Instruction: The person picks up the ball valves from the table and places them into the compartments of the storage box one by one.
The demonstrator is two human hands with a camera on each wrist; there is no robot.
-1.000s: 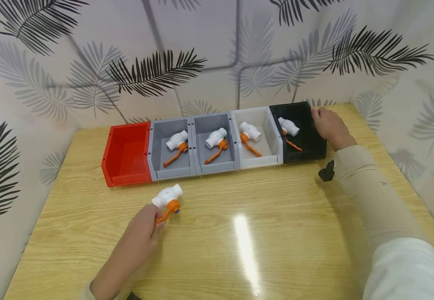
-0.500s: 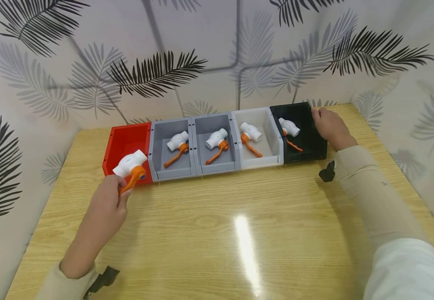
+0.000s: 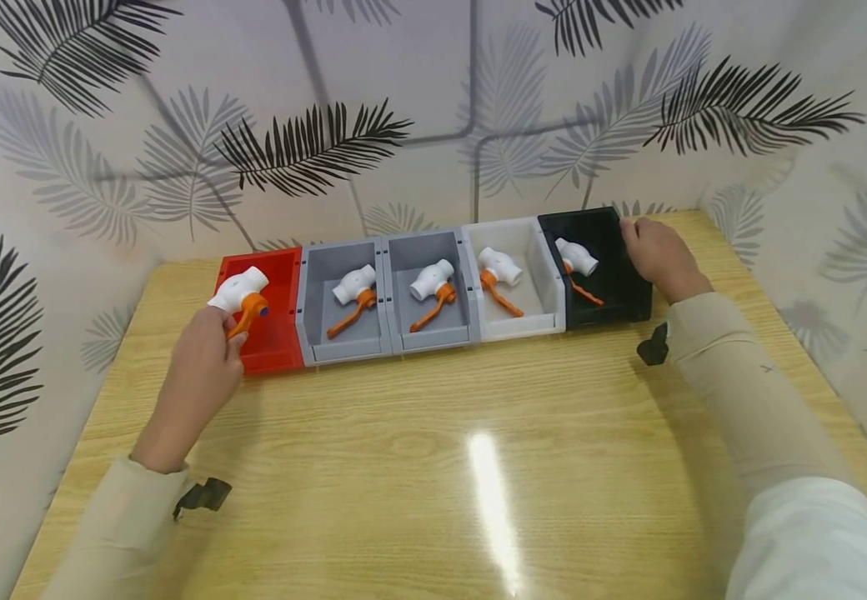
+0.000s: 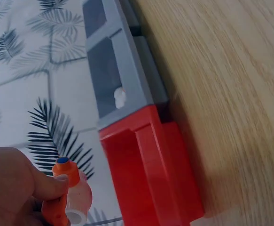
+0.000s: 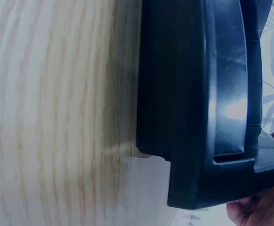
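My left hand (image 3: 197,362) pinches the orange lever of a white ball valve (image 3: 238,287). The valve hangs over the left part of the red bin (image 3: 278,333), at the left end of a row of bins. In the left wrist view, the thumb of the left hand (image 4: 14,181) presses on the orange lever, and the fingers are partly hidden. At the row's other end, my right hand (image 3: 662,258) grips the right rim of the black bin (image 3: 617,279). The right wrist view has this black bin (image 5: 188,108) close up, with fingertips below its rim.
Between the red and black bins stand two grey bins (image 3: 345,348) and a white bin (image 3: 534,321). One ball valve lies in each, such as the valve (image 3: 433,279) in the second grey bin; another valve (image 3: 576,257) lies in the black bin. A leaf-patterned backdrop (image 3: 403,75) rises behind the wooden table (image 3: 388,467).
My left hand has carried the ball valve from above the table in front of the grey bins, leftward and away from me, to over the red bin. The right hand has stayed on the black bin.
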